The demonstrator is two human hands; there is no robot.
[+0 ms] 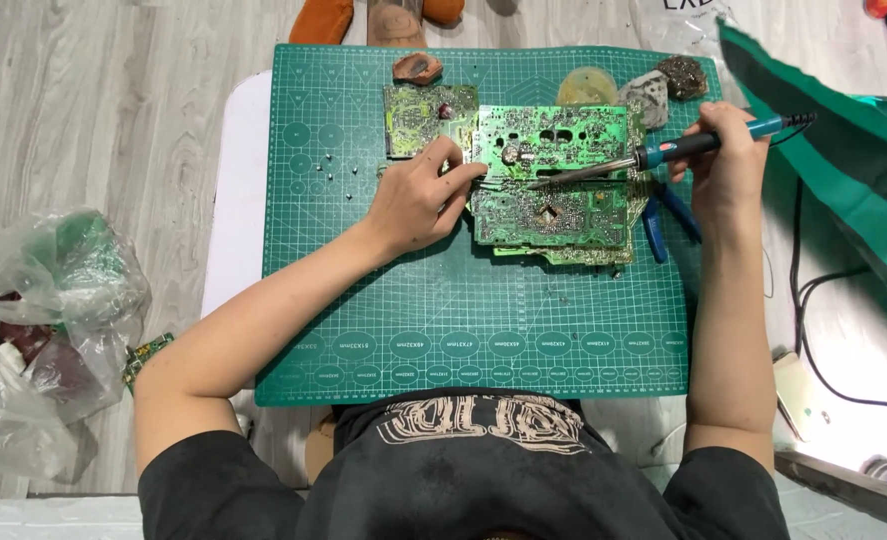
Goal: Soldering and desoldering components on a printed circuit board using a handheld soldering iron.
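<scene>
A large green circuit board [553, 185] lies solder side up on a green cutting mat [463, 320]. My right hand [728, 155] grips a blue-handled soldering iron [663, 152] whose tip rests on the board's middle. My left hand [418, 195] sits at the board's left edge and pinches a thin wire or tweezer-like piece against it; I cannot tell which. A smaller green board [418, 118] lies just behind my left hand.
Blue-handled pliers [663, 215] lie right of the board. A sponge dish [586, 88], lumps of metal [663, 85] and a brown block [416, 67] sit at the mat's far edge. Several small screws [323, 170] are on the left. A plastic bag [48, 320] lies on the floor.
</scene>
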